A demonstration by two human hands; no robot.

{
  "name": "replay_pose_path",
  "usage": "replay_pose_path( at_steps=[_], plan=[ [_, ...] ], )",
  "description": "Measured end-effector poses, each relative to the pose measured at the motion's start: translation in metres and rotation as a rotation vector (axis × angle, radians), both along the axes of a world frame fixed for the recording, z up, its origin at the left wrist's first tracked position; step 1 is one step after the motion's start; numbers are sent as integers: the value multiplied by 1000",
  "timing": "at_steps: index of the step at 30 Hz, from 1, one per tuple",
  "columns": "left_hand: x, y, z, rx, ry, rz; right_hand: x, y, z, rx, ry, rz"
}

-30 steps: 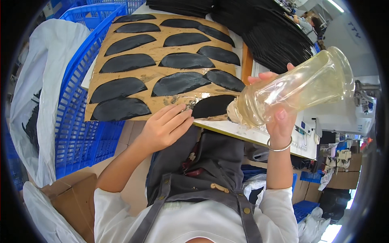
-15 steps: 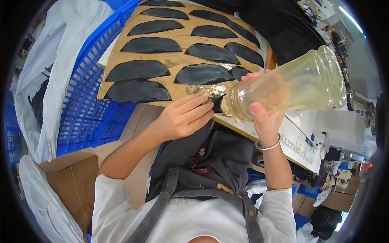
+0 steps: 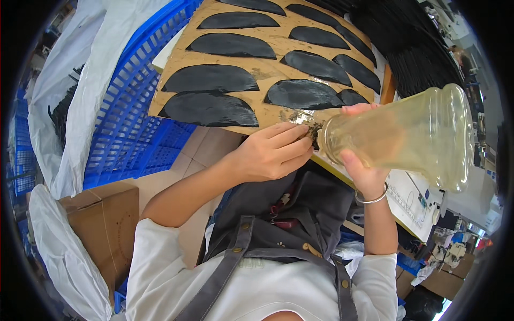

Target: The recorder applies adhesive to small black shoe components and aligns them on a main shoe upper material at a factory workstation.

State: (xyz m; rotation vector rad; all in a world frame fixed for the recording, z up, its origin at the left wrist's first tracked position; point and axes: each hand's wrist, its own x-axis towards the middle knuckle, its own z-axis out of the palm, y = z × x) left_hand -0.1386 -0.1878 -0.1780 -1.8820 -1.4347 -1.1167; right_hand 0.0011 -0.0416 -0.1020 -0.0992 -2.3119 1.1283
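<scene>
L hand (image 3: 274, 151): on my feed it sits near frame ctr, back of hand up, fingers bunched and bent, forearm in from 8 o'clk. Fingertips reach the brown board's front edge; can't tell if they pinch anything.
R hand (image 3: 370, 176): 3 o'clk, forearm up from 4. Grasping the bottle, thumb on near side, fingers round the far side. Metal bangle (image 3: 369, 197) on wrist.
Bottle (image 3: 401, 134): just short of 3 o'clk, clear yellowish, lying nearly level in R hand; narrower end twd 9, pale crust at that end, just beside L fingertips.
Brown board (image 3: 267, 69): 12 o'clk, smudged & shiny by the fingertips.
Black pieces (image 3: 211, 109): half-moon shapes, in rows on the board.
In the way: bottle blocks my view of the board's near R corner; L fingers hide their own tips' contact.
Black stack (image 3: 407, 48): btwn 1 & 2 o'clk, layered.
Blue basket (image 3: 134, 75): 10 o'clk, beside board; white bag (image 3: 107, 37) next to it.
Carton (image 3: 115, 219): 8 o'clk, w/ faint print on side, too small to read.
White tabletop (image 3: 399, 208): btwn 3 & 4, ruler-like marks, illegible from here.
Apron (image 3: 310, 224): dark grey, btwn 5 & 6 o'clk.
</scene>
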Motion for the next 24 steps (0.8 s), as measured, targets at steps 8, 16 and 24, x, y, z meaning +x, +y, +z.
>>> replay_pose_path(
  at_steps=[8,16,24],
  plan=[
    [-1,1,-1,8,14,2,1,-2,-4,-17,49,-36],
    [0,0,-4,-2,6,-4,9,7,-6,36,70,-116],
    [1,1,-3,-8,-1,-4,30,20,0,-181,111,-391]
  ],
)
